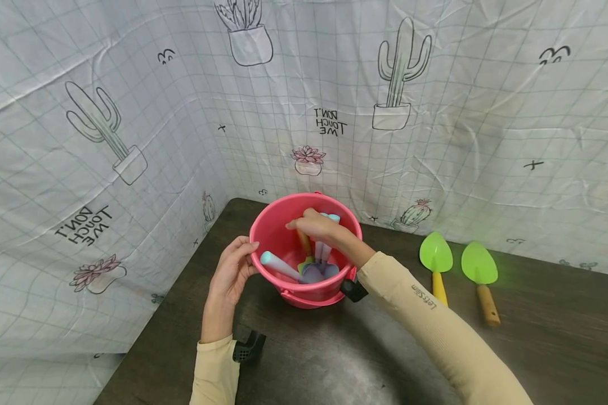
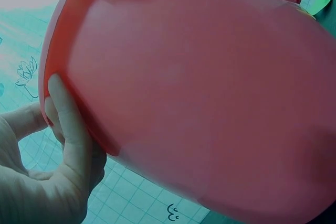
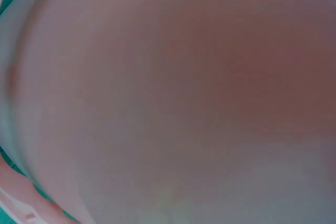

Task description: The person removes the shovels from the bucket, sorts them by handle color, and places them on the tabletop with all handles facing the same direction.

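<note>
A white gridded cloth (image 1: 284,101), on which potted cacti are drawn, is hung behind a pink bucket (image 1: 276,228), and under the bucket a dark table (image 1: 324,360) is seen. The bucket's rim is gripped on its left side between the thumb and fingers of the left hand (image 1: 231,269). Inside the bucket, a green trowel (image 1: 304,243) is held blade down by the right hand (image 1: 324,226); the top of its wooden handle is covered by the fingers. Three pale tool handles (image 1: 281,265), tipped with light blue, are also contained in the bucket, with purple heads below. To the right of the bucket are laid a yellow-handled trowel (image 1: 437,259) and a wooden-handled trowel (image 1: 480,270), both with green blades.
</note>
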Demonstrator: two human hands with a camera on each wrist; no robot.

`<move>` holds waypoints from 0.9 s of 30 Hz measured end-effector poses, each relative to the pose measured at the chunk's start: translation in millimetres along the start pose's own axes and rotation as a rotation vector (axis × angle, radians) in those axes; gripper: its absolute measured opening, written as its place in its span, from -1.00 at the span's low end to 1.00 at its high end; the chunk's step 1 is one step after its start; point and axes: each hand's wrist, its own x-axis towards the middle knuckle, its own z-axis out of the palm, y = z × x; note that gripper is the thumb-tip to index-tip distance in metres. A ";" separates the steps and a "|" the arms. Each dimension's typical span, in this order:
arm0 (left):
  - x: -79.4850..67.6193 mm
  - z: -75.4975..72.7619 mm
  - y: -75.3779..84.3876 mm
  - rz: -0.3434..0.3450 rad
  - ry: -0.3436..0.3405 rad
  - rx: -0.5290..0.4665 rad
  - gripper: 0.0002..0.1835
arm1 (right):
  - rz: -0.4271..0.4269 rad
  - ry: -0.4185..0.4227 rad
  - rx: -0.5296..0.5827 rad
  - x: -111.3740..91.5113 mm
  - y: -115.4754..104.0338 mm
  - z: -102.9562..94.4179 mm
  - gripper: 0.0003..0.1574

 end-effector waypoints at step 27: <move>1.8 -1.9 -0.4 -0.006 -0.005 0.002 -0.89 | 0.073 -0.158 0.044 6.1 -3.2 5.4 -0.75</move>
